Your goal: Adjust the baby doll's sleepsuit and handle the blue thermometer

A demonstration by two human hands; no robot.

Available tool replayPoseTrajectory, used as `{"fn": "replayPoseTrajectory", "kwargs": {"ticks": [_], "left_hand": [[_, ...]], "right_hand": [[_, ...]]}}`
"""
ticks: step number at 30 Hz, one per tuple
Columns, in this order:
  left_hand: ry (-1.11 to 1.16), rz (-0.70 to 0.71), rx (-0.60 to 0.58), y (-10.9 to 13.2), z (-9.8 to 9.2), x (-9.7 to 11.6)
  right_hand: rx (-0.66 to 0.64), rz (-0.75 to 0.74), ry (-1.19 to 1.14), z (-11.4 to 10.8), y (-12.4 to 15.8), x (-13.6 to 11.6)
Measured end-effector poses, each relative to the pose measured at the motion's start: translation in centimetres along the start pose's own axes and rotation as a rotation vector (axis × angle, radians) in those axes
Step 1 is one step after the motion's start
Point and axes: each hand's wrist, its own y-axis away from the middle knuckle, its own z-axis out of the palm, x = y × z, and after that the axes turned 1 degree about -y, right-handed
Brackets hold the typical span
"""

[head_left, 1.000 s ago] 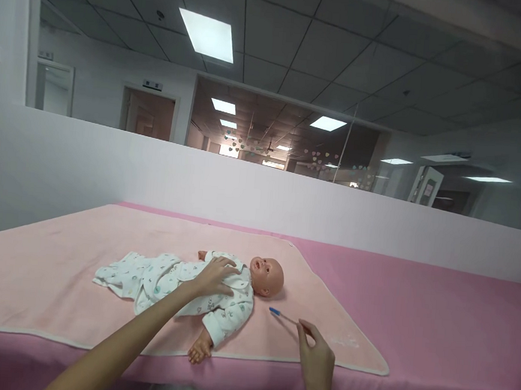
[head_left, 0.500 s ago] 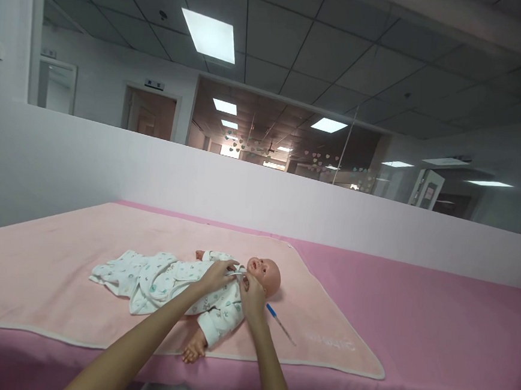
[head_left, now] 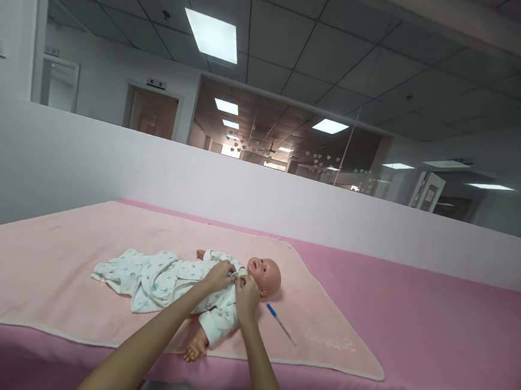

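Your left hand (head_left: 220, 274) and right hand (head_left: 247, 293) met at the neck of the doll (head_left: 266, 275), fingers drawn together and pinching the collar edge of its printed sleepsuit (head_left: 159, 277). The work in hand, by my judgement, was on the garment's neck opening. The fabric edge there was small, so further handling would call for a fine fingertip grip, kept off the doll's face. The doll lay on its back on the pale pink blanket (head_left: 56, 263), head to your right, near arm bare-handed towards the blanket's front edge. A thin stick with a blue tip (head_left: 280, 323) lay just beside your right wrist, apart from it, within easy reach of a stray sleeve or forearm. Beyond the blanket lay the pink bed cover (head_left: 434, 329) and a white partition (head_left: 242, 193).
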Motion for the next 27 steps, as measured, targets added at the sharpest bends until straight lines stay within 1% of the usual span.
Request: {"fn": "replayPoseTrajectory", "kwargs": {"ticks": [3,6,10,15,17,22,24,27], "left_hand": [[0.011,-0.023,0.011,0.0,0.3,0.1],[0.081,-0.049,0.012,0.3,0.3,-0.1],[0.195,-0.096,0.011,0.6,-0.1,-0.6],[0.289,-0.099,-0.025,0.8,-0.7,-0.5],[0.287,-0.107,-0.021,0.7,-0.7,-0.3],[0.241,-0.166,0.074,0.5,0.0,-0.1],[0.237,-0.151,0.069,0.5,0.0,0.0],[0.193,-0.067,0.036,1.0,-0.4,0.0]], "right_hand": [[0.002,0.005,-0.007,0.2,0.0,0.1],[0.003,-0.003,-0.026,0.3,0.0,0.2],[0.008,-0.015,-0.056,0.3,0.1,0.2],[0.038,-0.017,-0.092,0.5,0.2,0.2],[0.064,-0.017,-0.102,0.7,0.2,0.3],[0.135,-0.039,-0.107,1.3,0.3,0.8],[0.160,-0.058,-0.098,1.5,0.3,1.0],[0.177,-0.094,-0.077,1.6,0.4,1.2]]}}
